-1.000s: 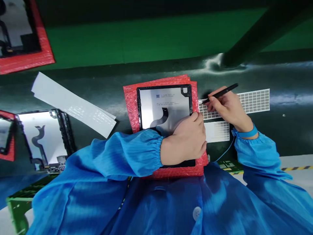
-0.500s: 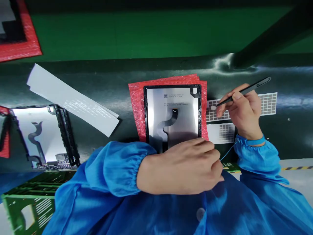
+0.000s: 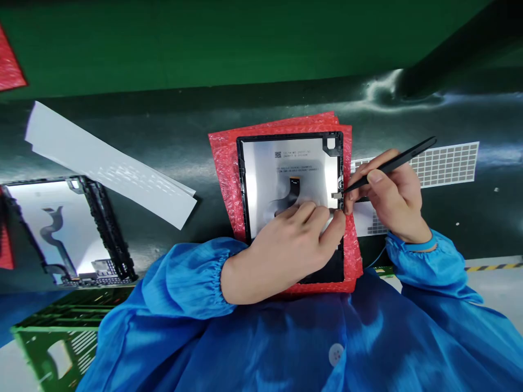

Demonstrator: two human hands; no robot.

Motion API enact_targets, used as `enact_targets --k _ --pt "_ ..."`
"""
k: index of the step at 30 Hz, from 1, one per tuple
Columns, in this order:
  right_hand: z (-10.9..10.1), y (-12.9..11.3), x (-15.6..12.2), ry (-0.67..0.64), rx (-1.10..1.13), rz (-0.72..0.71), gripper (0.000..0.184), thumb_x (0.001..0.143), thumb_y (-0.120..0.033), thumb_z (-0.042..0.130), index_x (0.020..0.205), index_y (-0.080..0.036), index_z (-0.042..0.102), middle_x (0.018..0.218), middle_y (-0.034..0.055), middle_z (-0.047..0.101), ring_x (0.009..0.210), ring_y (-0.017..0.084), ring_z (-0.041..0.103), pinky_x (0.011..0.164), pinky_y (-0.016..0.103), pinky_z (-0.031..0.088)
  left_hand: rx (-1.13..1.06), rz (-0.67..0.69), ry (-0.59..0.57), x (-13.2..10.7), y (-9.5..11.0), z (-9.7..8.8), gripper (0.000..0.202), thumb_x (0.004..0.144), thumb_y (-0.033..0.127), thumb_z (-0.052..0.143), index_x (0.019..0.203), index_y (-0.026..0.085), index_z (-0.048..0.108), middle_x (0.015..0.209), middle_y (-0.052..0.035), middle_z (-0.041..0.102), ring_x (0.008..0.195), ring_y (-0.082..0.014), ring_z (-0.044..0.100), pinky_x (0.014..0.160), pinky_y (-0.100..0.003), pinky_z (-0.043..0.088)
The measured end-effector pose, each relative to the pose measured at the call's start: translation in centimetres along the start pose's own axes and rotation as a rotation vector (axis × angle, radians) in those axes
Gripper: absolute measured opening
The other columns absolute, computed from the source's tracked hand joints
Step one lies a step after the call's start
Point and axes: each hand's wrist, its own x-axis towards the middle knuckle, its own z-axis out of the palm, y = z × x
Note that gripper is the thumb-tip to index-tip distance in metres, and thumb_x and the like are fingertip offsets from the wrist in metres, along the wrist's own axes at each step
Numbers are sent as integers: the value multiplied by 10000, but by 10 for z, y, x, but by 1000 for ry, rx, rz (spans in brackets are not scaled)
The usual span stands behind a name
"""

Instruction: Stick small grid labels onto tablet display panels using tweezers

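Observation:
A tablet display assembly [image 3: 261,179] with a black frame and silver back lies on red bubble-wrap sheets [image 3: 224,169]. My right hand [image 3: 394,201] grips black tweezers [image 3: 402,158], their tip at the frame's right edge. By that tip is a small grey sticker [image 3: 336,196], lying across the inner edge of the frame. My left hand [image 3: 292,247] rests over the lower part of the display, fingers curled together towards the same edge. What its fingertips pinch, if anything, is hidden. A dark flex cable [image 3: 293,190] runs partly beneath that hand.
Right of the display lie a sheet of grey stickers [image 3: 449,164] and a smaller sticker sheet [image 3: 375,224]. White paper strips [image 3: 110,163] lie to the left, near another display assembly [image 3: 69,228]. A green slotted rack [image 3: 61,332] stands lower left.
My right hand has moved left with the tweezers, from the sticker sheet to the display frame's edge. A small grey sticker now shows there. My left hand has shifted up and left onto the display.

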Motion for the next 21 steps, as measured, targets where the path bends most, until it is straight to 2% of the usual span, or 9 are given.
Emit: enact_targets --k 12,21 --pt "4 -2 0 -13 28 38 90 1033 -321 626 998 -240 605 831 -6 730 596 135 720 519 276 618 -41 -26 -27 -1 -1 -4 362 1067 297 571 1278 9 629 982 -122 673 1006 -306 723 816 -415 648" --pt "4 -2 0 -10 55 48 87 1031 -315 629 997 -243 595 827 -8 737 590 131 719 487 258 615 -36 -30 -37 0 -1 -3 455 1088 316 538 1392 -22 564 1057 -163 705 1056 -312 721 867 -431 646"
